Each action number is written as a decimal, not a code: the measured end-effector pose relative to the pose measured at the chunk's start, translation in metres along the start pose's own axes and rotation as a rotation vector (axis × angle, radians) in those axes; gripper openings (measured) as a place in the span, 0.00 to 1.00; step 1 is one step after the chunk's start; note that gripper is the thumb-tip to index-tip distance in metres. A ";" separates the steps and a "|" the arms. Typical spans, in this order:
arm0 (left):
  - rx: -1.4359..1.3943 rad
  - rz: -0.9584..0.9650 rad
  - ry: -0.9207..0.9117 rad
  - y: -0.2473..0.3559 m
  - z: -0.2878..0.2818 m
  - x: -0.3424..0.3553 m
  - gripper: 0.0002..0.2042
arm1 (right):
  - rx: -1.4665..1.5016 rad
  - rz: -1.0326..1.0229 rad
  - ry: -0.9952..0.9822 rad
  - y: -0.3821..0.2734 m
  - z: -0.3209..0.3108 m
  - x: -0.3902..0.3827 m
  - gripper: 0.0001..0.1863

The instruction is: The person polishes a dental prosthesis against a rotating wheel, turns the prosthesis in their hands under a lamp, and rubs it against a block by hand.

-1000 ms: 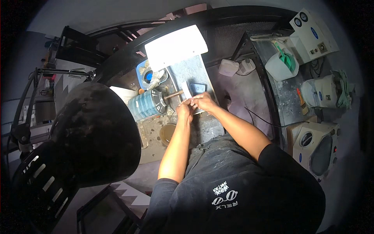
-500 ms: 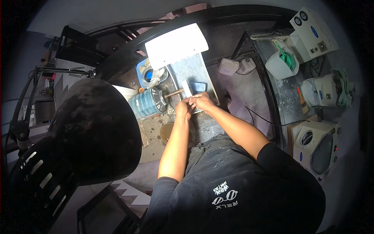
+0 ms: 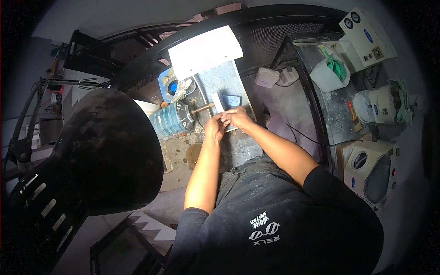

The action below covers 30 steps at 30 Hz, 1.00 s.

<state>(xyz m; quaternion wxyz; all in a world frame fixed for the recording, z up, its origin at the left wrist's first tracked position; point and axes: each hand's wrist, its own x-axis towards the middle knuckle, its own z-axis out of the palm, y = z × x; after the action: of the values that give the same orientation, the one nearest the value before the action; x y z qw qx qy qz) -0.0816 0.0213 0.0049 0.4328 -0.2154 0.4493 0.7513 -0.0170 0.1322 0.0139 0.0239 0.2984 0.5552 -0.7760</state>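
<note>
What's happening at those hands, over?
Left hand, right hand: close together by white wheel. Anything held: too small to tell. Nearby: blue object, just beyond right hand.

The wheel (image 3: pixel 217 102) looks matt, the shaft (image 3: pixel 203 108) smooth, coppery metal.

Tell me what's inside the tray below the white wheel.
A blue rectangular object, beside the white wheel. The white shield hides the far end of the tray; the left hand and right hand cover part of its near end.

Surroundings dim | white shield (image 3: pixel 206 52) glaring (nearly blown out) | corners black | edges bowed
</note>
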 end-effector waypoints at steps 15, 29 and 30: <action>-0.070 -0.051 -0.044 0.000 -0.007 0.010 0.07 | 0.039 0.059 0.000 0.005 0.000 0.014 0.06; -0.041 -0.022 0.017 -0.001 -0.003 0.009 0.06 | -0.024 0.049 0.004 -0.001 0.000 0.010 0.07; -0.049 -0.025 0.023 -0.001 -0.004 0.010 0.07 | -0.017 0.059 0.027 -0.002 0.002 0.011 0.07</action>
<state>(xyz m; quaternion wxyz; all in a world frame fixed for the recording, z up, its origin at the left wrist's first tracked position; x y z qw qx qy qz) -0.0864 0.0226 -0.0040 0.4315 -0.2403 0.4330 0.7540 -0.0271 0.1344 0.0103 0.0418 0.3250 0.5528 -0.7662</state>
